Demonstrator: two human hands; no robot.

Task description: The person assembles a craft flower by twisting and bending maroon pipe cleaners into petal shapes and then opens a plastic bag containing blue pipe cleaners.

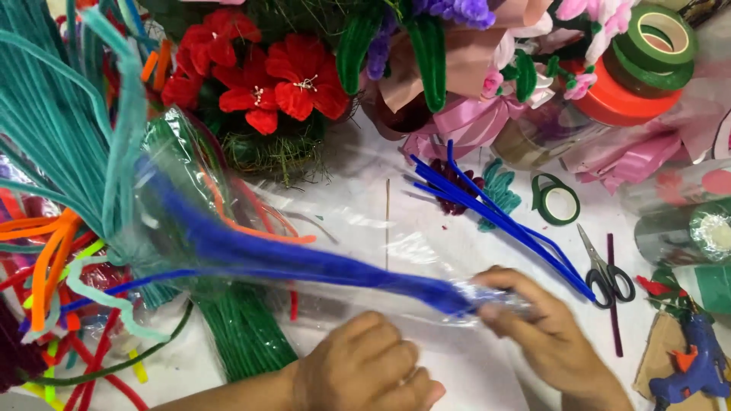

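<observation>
Hands are working over a white table (457, 373) crowded with craft supplies; the right hand (544, 323) is pinching shut on the end of a clear plastic sleeve (320, 251), likely to steady it, with a bundle of blue pipe cleaners (304, 262) lying inside it; the left hand (365, 365) is resting curled just below the sleeve, apparently holding nothing; loose blue pipe cleaners (495, 217), scissors (605, 270) and red fabric flowers (266, 80) are lying beyond.

Your bare left hand (364, 365) low, fingers curled into a loose fist, your bare right hand (544, 323) beside it, fingertips pinched together
</observation>
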